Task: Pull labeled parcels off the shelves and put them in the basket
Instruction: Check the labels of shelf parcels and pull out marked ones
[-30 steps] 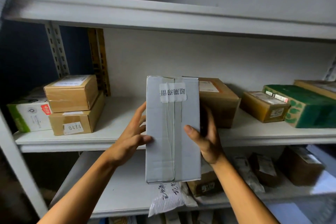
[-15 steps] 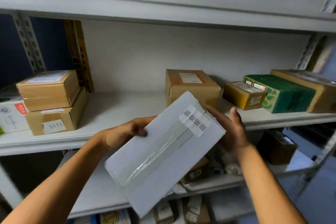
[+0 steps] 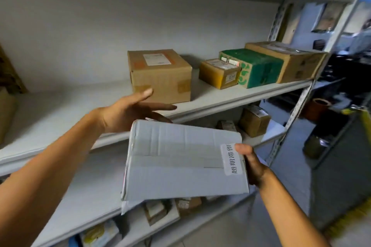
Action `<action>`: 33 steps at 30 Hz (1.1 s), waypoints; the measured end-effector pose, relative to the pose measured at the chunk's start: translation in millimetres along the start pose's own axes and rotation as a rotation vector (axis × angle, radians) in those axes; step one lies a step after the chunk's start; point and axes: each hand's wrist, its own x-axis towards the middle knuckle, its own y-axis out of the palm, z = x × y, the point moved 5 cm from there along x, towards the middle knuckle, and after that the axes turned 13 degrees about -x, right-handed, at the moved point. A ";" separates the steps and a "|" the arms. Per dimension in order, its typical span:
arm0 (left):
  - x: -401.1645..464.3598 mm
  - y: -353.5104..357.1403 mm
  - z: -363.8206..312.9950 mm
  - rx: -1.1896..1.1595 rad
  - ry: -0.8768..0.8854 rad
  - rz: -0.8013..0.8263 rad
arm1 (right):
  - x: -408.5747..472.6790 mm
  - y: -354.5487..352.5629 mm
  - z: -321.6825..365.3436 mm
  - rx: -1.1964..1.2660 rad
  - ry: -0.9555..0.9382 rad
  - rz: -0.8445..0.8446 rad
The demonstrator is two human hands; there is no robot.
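A flat grey cardboard parcel (image 3: 184, 160) with a white label of printed characters lies level in front of the shelves. My right hand (image 3: 253, 164) grips its right end, thumb on top beside the label. My left hand (image 3: 130, 110) is off the parcel, just above its far left corner, fingers straight and pointing right. On the middle shelf (image 3: 230, 96) behind stand a brown labeled box (image 3: 160, 75), a small yellow-brown box (image 3: 219, 73), a green box (image 3: 259, 68) and a long brown box (image 3: 289, 60). No basket shows in view.
The lower shelf (image 3: 90, 192) carries several small brown parcels (image 3: 254, 123) and bagged packets. A metal upright (image 3: 297, 110) stands at the right end of the rack. Beyond it are dark bins and a yellow-edged object (image 3: 365, 122) on the floor.
The parcel has turned from tilted to level and dropped lower right. My left hand let go of it and opened. The view has swung right along the shelves.
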 end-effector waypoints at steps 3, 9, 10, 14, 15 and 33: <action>28.2 0.5 14.9 -0.005 0.037 0.008 | -35.9 -36.4 -6.2 0.117 -0.165 -0.093; 120.8 68.5 106.9 -0.124 -0.010 0.074 | -104.1 -106.4 -49.9 0.276 -0.177 -0.584; 138.8 85.3 117.4 -0.146 0.016 0.060 | -111.6 -114.7 -59.6 0.271 -0.144 -0.643; 202.4 145.8 144.3 -0.300 0.137 -0.072 | -147.6 -137.9 -93.0 0.271 -0.030 -0.726; 215.3 162.8 148.9 -0.323 0.132 -0.056 | -159.1 -146.5 -103.7 0.274 -0.007 -0.754; 385.7 491.0 267.8 -0.008 -0.282 0.372 | -407.3 -251.3 -163.7 0.251 0.074 -1.261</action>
